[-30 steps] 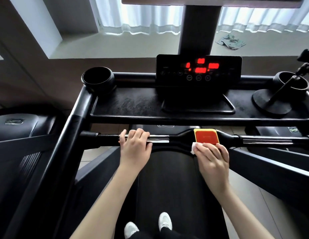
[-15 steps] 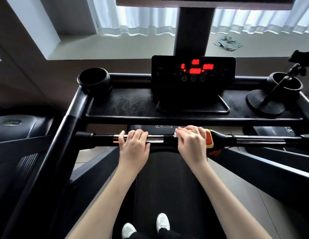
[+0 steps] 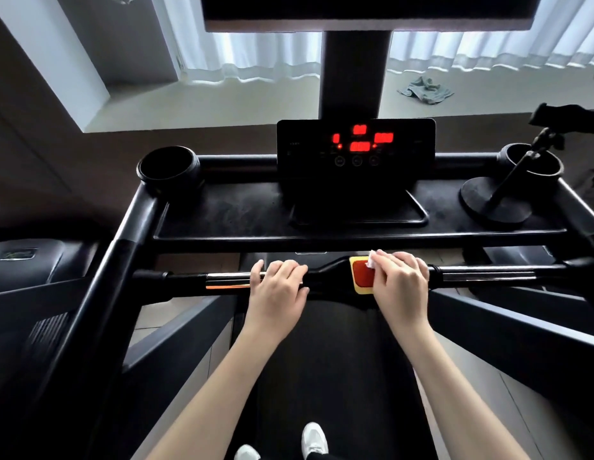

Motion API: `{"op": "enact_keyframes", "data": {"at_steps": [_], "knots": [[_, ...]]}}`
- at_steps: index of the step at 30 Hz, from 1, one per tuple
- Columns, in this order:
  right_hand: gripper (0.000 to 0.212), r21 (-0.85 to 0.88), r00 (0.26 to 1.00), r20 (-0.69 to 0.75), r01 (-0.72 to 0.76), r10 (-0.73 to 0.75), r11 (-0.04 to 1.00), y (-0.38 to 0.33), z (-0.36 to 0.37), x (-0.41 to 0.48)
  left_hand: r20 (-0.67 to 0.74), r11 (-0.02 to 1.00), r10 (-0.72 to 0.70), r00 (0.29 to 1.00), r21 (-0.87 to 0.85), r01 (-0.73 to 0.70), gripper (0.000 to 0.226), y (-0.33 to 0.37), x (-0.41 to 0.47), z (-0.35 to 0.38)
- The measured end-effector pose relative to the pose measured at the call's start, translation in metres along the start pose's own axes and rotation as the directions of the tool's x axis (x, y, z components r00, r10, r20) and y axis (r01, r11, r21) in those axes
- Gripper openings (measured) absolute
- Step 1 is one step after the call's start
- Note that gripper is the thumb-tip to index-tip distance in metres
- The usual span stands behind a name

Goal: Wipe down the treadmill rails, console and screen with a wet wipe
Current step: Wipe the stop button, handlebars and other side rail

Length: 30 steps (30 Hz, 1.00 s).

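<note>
The main hazard sits right at the fingertips of the right hand point(image 3: 401, 280): the red stop button point(image 3: 361, 276), in its yellow frame, is touching the wet wipe point(image 3: 372, 260). The console point(image 3: 355, 151) beyond the knuckles shows lit red digits, so the machine appears powered. A firm press there could trigger the button, or squeeze moisture into its seam. Only a small white corner of the wipe shows past the fingers, which suggests it is bunched. A bunched wipe could slip out from under the hand and drop to the belt below the wrists. The right hand lies palm-down over the crossbar point(image 3: 488, 276), its fingers curled forward over the top and pinning the wipe against the bar and the button's edge. The left hand point(image 3: 279, 283), on the far side of the button, is wrapped around the same crossbar with thumb underneath and knuckles up, seemingly bracing. Both forearms reach straight forward, roughly parallel.
</note>
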State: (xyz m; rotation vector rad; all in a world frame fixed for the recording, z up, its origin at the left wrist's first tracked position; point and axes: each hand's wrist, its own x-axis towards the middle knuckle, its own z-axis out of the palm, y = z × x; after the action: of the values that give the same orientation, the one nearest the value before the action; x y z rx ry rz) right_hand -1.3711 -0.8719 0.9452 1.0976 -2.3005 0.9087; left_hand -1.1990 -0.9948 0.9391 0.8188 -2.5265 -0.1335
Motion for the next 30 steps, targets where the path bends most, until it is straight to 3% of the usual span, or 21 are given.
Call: {"op": "enact_keyframes", "data": {"at_steps": [2, 5, 7, 11, 16, 20, 25, 30], "knots": [[0.013, 0.01, 0.998, 0.02, -0.064, 0.063, 0.998, -0.009, 0.005, -0.001, -0.024, 1.0, -0.013, 1.0, 0.008, 0.013, 0.039, 0.0, 0.0, 0.002], [0.025, 0.081, 0.995, 0.061, 0.071, -0.077, 0.994, -0.016, 0.01, -0.01, -0.042, 0.999, -0.026, 0.999, 0.022, 0.026, 0.037, 0.004, 0.004, 0.004], [0.016, 0.08, 0.991, 0.063, 0.111, -0.116, 0.991, -0.004, 0.004, -0.01, -0.047, 0.999, -0.023, 0.999, 0.026, 0.024, 0.037, 0.004, 0.006, 0.004], [0.012, 0.041, 0.997, 0.053, -0.059, 0.056, 0.997, -0.004, -0.002, -0.007, -0.058, 0.999, -0.036, 0.998, 0.035, 0.038, 0.038, 0.004, 0.008, 0.005], [0.016, 0.115, 0.978, 0.066, 0.188, -0.196, 0.975, -0.003, -0.008, -0.031, -0.057, 0.999, -0.041, 0.998, 0.027, 0.043, 0.038, 0.005, 0.007, 0.006], [0.014, 0.056, 0.999, -0.025, 0.033, -0.031, 0.998, 0.007, -0.012, -0.029, -0.059, 0.999, -0.04, 0.997, 0.029, 0.042, 0.039, 0.004, 0.007, 0.006], [0.018, 0.083, 0.986, 0.003, 0.168, -0.169, 0.982, 0.0, -0.008, -0.052, -0.059, 0.999, -0.039, 0.998, 0.025, 0.04, 0.038, 0.005, 0.006, 0.006], [0.022, 0.067, 0.992, -0.125, 0.021, -0.013, 0.998, 0.011, -0.014, -0.051, -0.07, 0.999, -0.036, 0.997, 0.025, 0.038, 0.038, 0.004, 0.006, 0.006]]}}
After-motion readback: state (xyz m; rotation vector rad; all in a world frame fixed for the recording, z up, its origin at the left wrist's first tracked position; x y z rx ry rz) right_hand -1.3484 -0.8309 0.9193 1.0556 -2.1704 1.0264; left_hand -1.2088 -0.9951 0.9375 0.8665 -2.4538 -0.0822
